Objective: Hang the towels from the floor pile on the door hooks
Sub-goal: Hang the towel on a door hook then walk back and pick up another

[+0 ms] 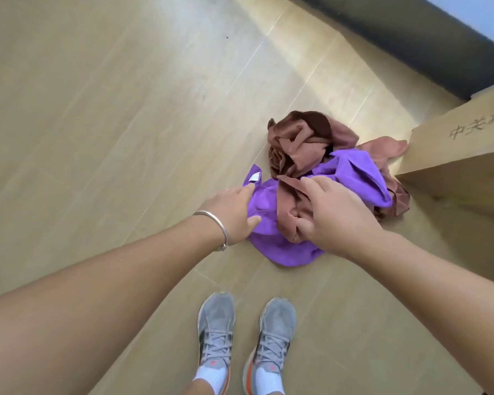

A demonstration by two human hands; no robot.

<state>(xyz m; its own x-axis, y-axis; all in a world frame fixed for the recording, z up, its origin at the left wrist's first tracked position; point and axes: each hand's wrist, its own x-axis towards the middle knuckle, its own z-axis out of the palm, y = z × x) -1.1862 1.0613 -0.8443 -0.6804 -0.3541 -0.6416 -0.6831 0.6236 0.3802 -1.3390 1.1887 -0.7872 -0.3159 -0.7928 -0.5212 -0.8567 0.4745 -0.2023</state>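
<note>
Left hand (231, 210) fingers pinching purple towel (271, 246) edge; right hand (335, 215) fingers grasping brown towel (300, 143) fold. Towel pile lying on floor (97, 109) under fingers, cardboard box (462, 155) right of fingers.

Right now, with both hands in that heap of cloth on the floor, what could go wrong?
1. The purple towel and brown towel lie tangled together. The left hand grips purple while the right hand grips a brown fold, so lifting may drag both up at once.
2. The pile sits against a cardboard box; a trailing end could catch on its corner.
3. Loose cloth lies close in front of the shoes, a possible trip.
</note>
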